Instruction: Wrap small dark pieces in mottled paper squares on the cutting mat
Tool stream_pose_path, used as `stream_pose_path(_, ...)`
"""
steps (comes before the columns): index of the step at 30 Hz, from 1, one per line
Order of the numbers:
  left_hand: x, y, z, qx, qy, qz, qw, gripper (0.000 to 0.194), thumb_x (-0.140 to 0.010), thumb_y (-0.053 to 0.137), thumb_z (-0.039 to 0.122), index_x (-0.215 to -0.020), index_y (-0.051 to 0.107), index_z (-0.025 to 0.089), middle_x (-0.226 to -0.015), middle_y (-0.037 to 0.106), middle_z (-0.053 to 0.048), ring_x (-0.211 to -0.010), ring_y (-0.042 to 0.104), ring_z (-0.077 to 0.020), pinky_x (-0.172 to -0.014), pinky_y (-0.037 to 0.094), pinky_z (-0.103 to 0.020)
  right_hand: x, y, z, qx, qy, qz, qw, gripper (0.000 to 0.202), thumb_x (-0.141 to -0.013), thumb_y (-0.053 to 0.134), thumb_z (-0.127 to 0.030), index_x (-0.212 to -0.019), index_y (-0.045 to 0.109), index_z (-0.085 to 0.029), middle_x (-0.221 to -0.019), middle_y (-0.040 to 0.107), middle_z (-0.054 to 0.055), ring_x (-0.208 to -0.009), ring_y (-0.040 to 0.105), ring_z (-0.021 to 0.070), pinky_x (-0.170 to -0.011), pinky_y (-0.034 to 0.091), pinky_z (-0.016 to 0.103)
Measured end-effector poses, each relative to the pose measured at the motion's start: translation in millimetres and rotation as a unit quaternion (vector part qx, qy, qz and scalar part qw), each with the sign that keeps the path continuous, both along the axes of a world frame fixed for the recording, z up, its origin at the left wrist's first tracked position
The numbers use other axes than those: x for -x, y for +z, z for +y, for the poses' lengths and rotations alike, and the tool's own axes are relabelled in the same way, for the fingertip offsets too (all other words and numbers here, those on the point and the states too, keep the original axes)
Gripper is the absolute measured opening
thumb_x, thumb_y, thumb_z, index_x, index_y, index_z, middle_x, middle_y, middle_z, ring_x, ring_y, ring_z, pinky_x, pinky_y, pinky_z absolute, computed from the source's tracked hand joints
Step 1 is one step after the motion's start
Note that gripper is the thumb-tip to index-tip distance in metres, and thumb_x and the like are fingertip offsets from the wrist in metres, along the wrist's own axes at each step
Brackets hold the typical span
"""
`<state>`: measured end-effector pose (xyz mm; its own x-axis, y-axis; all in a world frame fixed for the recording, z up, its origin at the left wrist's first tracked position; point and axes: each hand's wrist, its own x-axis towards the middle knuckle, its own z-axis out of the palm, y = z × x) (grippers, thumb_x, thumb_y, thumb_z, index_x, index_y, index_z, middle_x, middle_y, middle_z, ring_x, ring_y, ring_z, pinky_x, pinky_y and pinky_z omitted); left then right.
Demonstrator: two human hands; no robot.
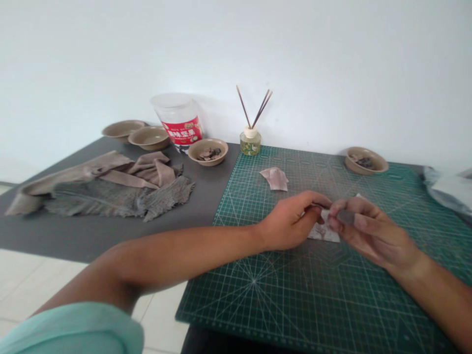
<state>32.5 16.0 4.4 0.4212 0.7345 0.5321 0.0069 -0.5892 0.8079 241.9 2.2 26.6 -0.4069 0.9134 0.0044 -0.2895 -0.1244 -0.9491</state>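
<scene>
My left hand (295, 219) is over the green cutting mat (280, 300), its fingers pinched together near my right hand; what they hold, if anything, is hidden. Between thumb and fingers, my right hand (379, 233) grips a small dark grey piece (345, 217). The fingertips of both hands nearly meet. Below them on the mat lies a pale sheet with blurred markings (324, 233), partly covered by the hands. A crumpled pinkish scrap (275, 178) rests on the mat behind my left hand.
Bowls of small pieces stand at back centre (208, 160) and back right (365, 169). Two more bowls (123, 129), a clear tub (180, 123) and grey-brown cloths (99, 191) are left. A reed diffuser (250, 141) stands by the wall. A plastic bag (448, 189) lies far right.
</scene>
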Motion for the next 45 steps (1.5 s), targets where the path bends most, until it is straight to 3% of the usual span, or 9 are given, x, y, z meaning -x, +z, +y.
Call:
stream_pose_path(5, 3, 0.8, -3, -0.048, -0.024, 0.022, 0.998, 0.025, -0.094, 0.058, 0.026, -0.116, 0.057, 0.016, -0.108, 0.07, -0.01, -0.09, 0.069, -0.0177, -0.083, 0.058, -0.033, 0, 2.7, -3, 0.01, 0.015, 0.018, 1.0, 0.021, -0.078, 0.086, -0.038, -0.071, 0.07, -0.026, -0.092, 0.072, 0.004, -0.086, 0.065, 0.0202, -0.081, 0.057, 0.03)
stream_pose_path(13, 7, 2.9, -2, -0.046, -0.04, 0.041, 0.997, 0.03, -0.095, 0.058, 0.04, -0.113, 0.056, 0.016, -0.105, 0.07, -0.01, -0.09, 0.068, -0.0198, -0.083, 0.057, -0.036, -4, -3.9, -4, 0.027, 0.019, -0.001, 0.999, 0.021, -0.077, 0.086, -0.04, -0.073, 0.071, -0.026, -0.097, 0.072, 0.005, -0.098, 0.066, 0.0265, -0.085, 0.058, 0.038)
stream_pose_path(23, 5, 4.2, -4, -0.077, -0.031, 0.028, 0.996, 0.03, -0.099, 0.055, 0.043, -0.11, 0.057, 0.015, -0.097, 0.07, -0.009, -0.086, 0.069, -0.0183, -0.079, 0.056, -0.032, -4, -1.9, -6, 0.03, 0.041, 0.014, 0.999, 0.02, -0.077, 0.086, -0.039, -0.072, 0.073, -0.026, -0.097, 0.074, 0.004, -0.09, 0.068, 0.0221, -0.075, 0.057, 0.03)
stream_pose_path(32, 2, 2.6, -4, -0.118, 0.015, 0.057, 0.991, 0.037, -0.103, 0.049, 0.05, -0.109, 0.06, 0.015, -0.091, 0.072, -0.008, -0.083, 0.069, -0.0179, -0.075, 0.054, -0.031, -8, -2.0, -4, 0.018, 0.044, 0.005, 0.999, 0.018, -0.075, 0.089, -0.038, -0.074, 0.076, -0.025, -0.097, 0.074, 0.003, -0.081, 0.068, 0.0182, -0.075, 0.059, 0.029)
stream_pose_path(41, 2, 1.9, -2, -0.095, 0.045, 0.079, 0.991, 0.021, -0.104, 0.049, 0.031, -0.105, 0.065, 0.017, -0.101, 0.074, -0.006, -0.093, 0.07, -0.0162, -0.085, 0.054, -0.028, -14, -2.6, 8, -0.006, 0.013, -0.02, 1.0, 0.016, -0.079, 0.087, -0.036, -0.085, 0.075, -0.027, -0.098, 0.076, 0.001, -0.076, 0.07, 0.0149, -0.069, 0.059, 0.024)
stream_pose_path(45, 2, 2.4, 4, -0.057, 0.08, 0.125, 0.987, 0.012, -0.099, 0.058, 0.027, -0.099, 0.067, 0.019, -0.095, 0.074, -0.003, -0.088, 0.069, -0.0152, -0.083, 0.053, -0.028, -20, -4.3, 16, -0.06, -0.025, -0.114, 0.991, 0.014, -0.085, 0.08, -0.039, -0.093, 0.071, -0.03, -0.097, 0.074, -0.001, -0.077, 0.069, 0.0157, -0.07, 0.059, 0.027)
